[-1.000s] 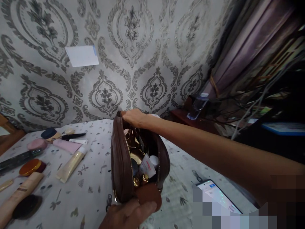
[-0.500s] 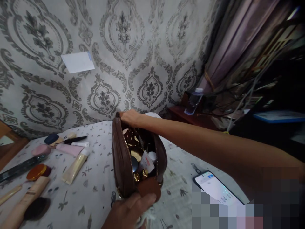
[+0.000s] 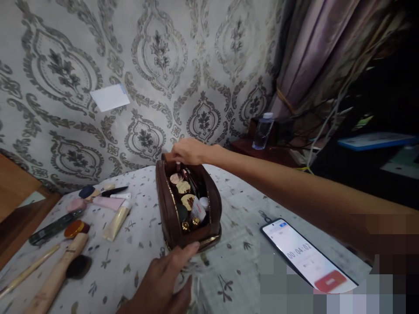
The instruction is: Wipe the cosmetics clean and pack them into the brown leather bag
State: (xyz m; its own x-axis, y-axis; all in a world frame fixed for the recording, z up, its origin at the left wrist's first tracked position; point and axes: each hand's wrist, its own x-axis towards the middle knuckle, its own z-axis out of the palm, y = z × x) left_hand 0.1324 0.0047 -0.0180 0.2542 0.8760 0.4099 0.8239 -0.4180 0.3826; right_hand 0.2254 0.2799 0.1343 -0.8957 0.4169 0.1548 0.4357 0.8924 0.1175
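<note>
A brown cosmetic bag [image 3: 165,200] stands unzipped on the patterned white cloth. Inside lie round gold compacts [image 3: 188,202], gold-capped tubes [image 3: 195,221], a white packet [image 3: 197,211] and a white lid [image 3: 204,203]. At the bag's far end, my right hand [image 3: 188,150] grips its brown tab [image 3: 168,158]; the fingertips are partly hidden. My left hand [image 3: 166,274] is at the near end, its index finger stretched toward the zipper edge [image 3: 209,240] and its thumb apart. Whether that fingertip touches the bag, I cannot tell.
Makeup items lie left of the bag: a black brush [image 3: 78,267], an orange-lidded jar [image 3: 76,228], a cream tube [image 3: 116,221] and a pink tube [image 3: 108,203]. A phone [image 3: 304,255] showing a timer lies right. A water bottle [image 3: 262,132] stands behind, near the patterned wall [image 3: 203,78].
My left hand has let go of the brown tab at the near end and its fingers have opened. My right hand stays at the far end, slightly higher. The camera view has shifted.
</note>
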